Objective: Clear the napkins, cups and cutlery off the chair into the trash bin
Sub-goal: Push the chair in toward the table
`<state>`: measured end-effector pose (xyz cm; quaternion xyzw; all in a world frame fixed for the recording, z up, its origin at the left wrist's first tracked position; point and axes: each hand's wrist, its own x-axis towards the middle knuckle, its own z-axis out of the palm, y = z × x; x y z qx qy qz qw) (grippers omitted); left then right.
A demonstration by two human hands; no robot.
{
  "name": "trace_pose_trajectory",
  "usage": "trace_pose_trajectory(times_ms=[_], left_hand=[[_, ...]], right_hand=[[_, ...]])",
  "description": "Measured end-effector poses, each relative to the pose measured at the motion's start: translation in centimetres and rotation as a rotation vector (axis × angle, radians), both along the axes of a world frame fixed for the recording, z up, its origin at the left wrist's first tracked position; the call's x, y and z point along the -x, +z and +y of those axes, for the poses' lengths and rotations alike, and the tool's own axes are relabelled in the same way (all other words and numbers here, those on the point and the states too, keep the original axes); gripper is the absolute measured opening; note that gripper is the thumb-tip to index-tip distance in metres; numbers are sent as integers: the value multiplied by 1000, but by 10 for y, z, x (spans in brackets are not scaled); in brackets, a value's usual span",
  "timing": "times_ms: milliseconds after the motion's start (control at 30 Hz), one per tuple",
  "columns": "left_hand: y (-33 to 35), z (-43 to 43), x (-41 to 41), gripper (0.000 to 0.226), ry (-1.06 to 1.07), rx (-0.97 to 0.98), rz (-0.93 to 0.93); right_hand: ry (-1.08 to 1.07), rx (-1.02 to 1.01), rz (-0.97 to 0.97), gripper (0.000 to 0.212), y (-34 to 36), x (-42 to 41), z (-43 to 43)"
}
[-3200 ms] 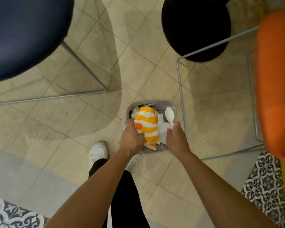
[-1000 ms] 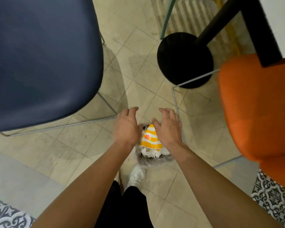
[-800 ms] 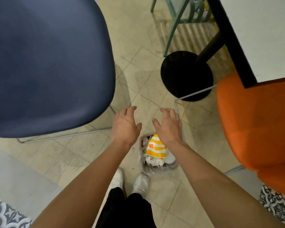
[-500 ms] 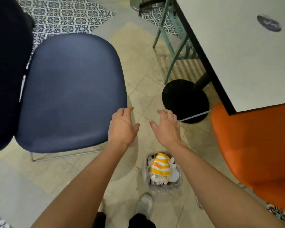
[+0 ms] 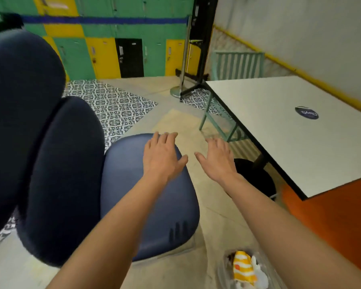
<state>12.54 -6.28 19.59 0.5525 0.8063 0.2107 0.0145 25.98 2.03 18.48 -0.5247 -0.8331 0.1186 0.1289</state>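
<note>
The dark blue chair [image 5: 133,205] fills the left and middle of the view, and its seat is bare. My left hand [image 5: 163,157] hovers palm down over the seat's far right part, fingers spread and holding nothing. My right hand [image 5: 217,158] is out beside it over the floor, also flat and holding nothing. The small clear trash bin [image 5: 223,268] stands on the floor at the bottom right, partly behind my right forearm. In it lie a yellow-and-white striped cup [image 5: 243,269] and white napkins or cutlery [image 5: 259,276].
A white table [image 5: 290,126] on a black round base [image 5: 256,178] stands at the right, with an orange chair [image 5: 331,222] below its near corner. A green chair [image 5: 236,65] sits at the table's far end. Lockers line the back wall. Patterned floor tiles lie beyond the blue chair.
The view has swung up from the bin to the room. Both hands let go of the cup and spoon in the bin and rose, open, to seat height.
</note>
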Motion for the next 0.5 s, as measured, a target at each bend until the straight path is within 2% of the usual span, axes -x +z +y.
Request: trace_pose_trajectory(times_ms=[233,500], left_hand=[[91,30,56,73,6,-77,145],[173,45,120,73,5,-233,217]], right_hand=[[-29,-234,-18,60,103,49,39],[-30,-346,-10,59,187,109,45]])
